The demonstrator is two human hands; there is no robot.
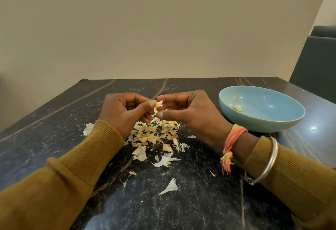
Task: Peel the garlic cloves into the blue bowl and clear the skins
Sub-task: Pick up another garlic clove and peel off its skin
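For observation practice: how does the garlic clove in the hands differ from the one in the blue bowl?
The held clove is pinched between left hand and right hand; the bowl clove lies loose in the blue bowl. The held clove trails skin; the bowl clove looks bare. Both are small, pale.

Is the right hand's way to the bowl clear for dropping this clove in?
Probably yes. The bowl stands close beside the right hand, with only bare table between them. Both hands pinch the clove, though, so the left hand must let go first.
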